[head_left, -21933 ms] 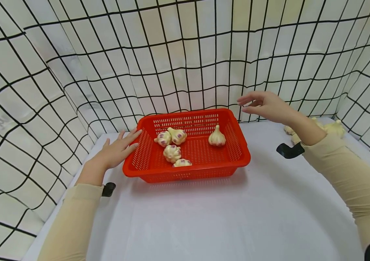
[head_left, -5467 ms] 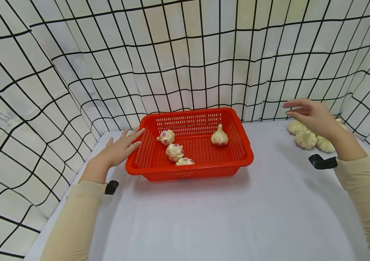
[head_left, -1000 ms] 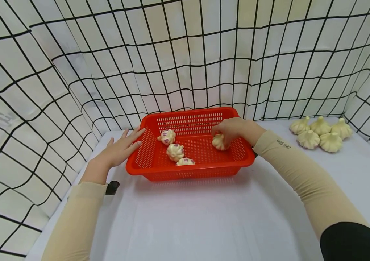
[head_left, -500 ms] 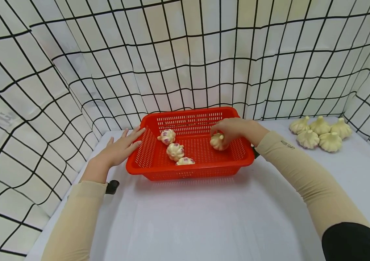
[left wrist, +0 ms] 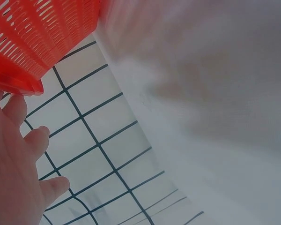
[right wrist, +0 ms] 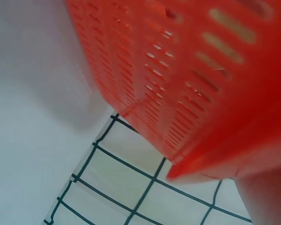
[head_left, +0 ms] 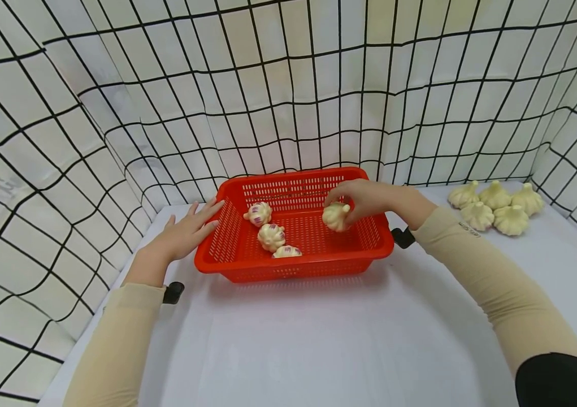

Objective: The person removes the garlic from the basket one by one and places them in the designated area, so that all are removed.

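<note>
My right hand (head_left: 361, 198) reaches over the right rim of a red plastic basket (head_left: 295, 265) and grips a pale, plain garlic bulb (head_left: 335, 217) between thumb and fingers. Three garlic bulbs with purple markings lie in the basket's left half: a far one (head_left: 259, 214), a middle one (head_left: 270, 237) and a near one (head_left: 286, 252) partly hidden by the front rim. My left hand (head_left: 178, 234) lies with spread, straight fingers against the left rim. In the right wrist view the slotted basket wall (right wrist: 154, 79) fills much of the picture and hides the held bulb.
Several plain garlic bulbs (head_left: 494, 207) are grouped on the white table (head_left: 298, 339) at the back right. Black grid netting (head_left: 313, 90) over white sheeting encloses the back and both sides, close behind the basket.
Over the last second the right hand and its garlic bulb have risen slightly and shifted left. Earlier that hand was near the right group. One purple-marked bulb left the basket after the oldest frame.
</note>
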The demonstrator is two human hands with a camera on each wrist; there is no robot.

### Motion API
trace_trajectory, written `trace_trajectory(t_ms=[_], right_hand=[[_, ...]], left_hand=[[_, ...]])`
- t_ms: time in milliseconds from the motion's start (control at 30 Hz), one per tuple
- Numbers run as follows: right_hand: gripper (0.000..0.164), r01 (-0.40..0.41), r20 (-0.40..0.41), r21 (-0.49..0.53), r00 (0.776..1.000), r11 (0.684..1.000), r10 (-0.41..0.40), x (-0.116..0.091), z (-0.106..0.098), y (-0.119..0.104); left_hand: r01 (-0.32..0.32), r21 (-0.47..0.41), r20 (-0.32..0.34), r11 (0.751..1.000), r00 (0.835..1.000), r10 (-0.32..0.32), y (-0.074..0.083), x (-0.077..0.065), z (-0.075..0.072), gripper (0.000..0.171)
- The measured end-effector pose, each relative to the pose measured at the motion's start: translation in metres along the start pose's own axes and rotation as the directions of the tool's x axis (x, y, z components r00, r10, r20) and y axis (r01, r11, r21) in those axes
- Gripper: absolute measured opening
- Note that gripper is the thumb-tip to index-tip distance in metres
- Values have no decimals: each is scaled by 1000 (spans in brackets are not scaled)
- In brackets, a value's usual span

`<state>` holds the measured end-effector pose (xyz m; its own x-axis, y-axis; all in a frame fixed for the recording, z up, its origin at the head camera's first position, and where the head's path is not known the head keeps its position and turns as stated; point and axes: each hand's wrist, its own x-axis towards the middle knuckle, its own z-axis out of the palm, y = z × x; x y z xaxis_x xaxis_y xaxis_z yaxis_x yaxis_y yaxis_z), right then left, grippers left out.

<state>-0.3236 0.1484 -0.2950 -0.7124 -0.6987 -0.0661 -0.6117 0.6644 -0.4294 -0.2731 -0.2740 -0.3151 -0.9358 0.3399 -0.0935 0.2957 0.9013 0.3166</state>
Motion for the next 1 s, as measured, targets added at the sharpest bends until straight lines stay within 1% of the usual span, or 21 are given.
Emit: trace_trajectory(t_ms=[167, 400, 533, 733, 933, 1000], right_hand=[[48, 27, -13, 15, 1000, 1000, -27, -9, -3, -5], [46, 56, -27, 42, 998, 998, -55, -20, -2, -4], [46, 80, -52, 69, 996, 994, -77, -26, -3, -2], [46, 112, -93, 81, 990, 990, -104, -36, -5, -3], [47, 137, -122, 127, 985, 982, -122, -45, -6, -3], [48, 142, -134, 164, 984, 976, -121, -48, -6, -3]], left_hand=[[-3, 1, -2, 1000, 1000, 3, 0, 1, 0, 66], [-5, -2, 0, 1000, 1000, 5, -2, 1, 1, 65], [-4, -6, -3, 1000, 1000, 4, -2, 1, 1, 65], [-3, -6, -3, 1000, 1000, 3, -2, 1, 1, 66], [-4, -8, -5, 1000, 1000, 4, -1, 0, 1, 66], [-5, -7, -5, 1000, 1000, 5, -1, 0, 1, 66]])
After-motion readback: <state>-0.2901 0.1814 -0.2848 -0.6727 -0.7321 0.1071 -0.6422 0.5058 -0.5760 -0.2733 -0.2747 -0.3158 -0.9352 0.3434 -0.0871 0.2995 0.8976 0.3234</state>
